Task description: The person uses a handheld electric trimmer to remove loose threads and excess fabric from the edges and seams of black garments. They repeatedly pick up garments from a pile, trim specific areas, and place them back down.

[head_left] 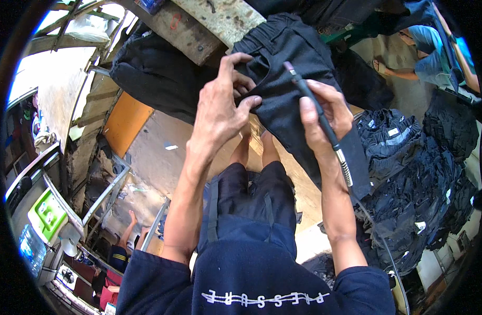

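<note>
A pair of black trousers (298, 58) with a gathered elastic waist lies at the edge of a worn table, one leg hanging down toward me. My left hand (222, 100) is at the edge of an opening in its side, with thumb and fingers curled around the cloth there. My right hand (327, 115) grips a dark pen-shaped tool (318, 107) with a pinkish tip. The tip sits over the trousers, just right of the opening; whether it touches the cloth I cannot tell. A metal spring and a thin cord trail from the tool's rear past my right forearm.
Another black garment (152, 73) hangs off the worn table (220, 18) at left. A large heap of black garments (409, 173) lies to the right. Other people sit at upper right and lower left. A green tray (47, 216) and a clear water bottle (31, 249) stand at far left.
</note>
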`<action>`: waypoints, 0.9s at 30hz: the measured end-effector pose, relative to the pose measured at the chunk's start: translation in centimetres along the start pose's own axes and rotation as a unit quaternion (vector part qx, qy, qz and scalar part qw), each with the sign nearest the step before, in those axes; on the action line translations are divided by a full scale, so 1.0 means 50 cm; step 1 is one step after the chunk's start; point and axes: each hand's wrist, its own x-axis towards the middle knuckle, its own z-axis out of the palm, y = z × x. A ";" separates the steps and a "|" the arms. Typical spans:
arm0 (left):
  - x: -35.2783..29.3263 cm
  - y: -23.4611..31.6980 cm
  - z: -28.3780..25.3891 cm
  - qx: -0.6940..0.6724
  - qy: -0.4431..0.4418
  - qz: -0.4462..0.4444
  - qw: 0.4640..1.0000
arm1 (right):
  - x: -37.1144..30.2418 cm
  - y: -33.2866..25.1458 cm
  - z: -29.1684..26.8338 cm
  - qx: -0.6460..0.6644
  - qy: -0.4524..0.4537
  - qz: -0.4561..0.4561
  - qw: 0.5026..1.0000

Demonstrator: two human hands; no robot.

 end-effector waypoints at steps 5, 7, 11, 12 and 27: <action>0.009 -0.006 -0.011 0.012 -0.039 0.027 0.999 | 0.002 0.011 0.033 0.007 -0.094 -0.156 0.983; 0.005 -0.014 -0.013 0.000 -0.046 0.035 0.998 | -0.004 0.020 0.035 0.034 -0.089 -0.169 0.981; 0.005 -0.037 -0.011 -0.037 -0.058 0.038 0.997 | -0.011 0.034 0.036 0.011 -0.102 -0.170 0.980; 0.007 -0.043 -0.011 -0.033 -0.069 0.051 0.996 | -0.012 0.034 0.035 0.006 -0.113 -0.180 0.977; 0.006 -0.073 -0.008 -0.102 -0.060 0.040 0.992 | -0.010 0.035 0.048 -0.010 -0.161 -0.201 0.966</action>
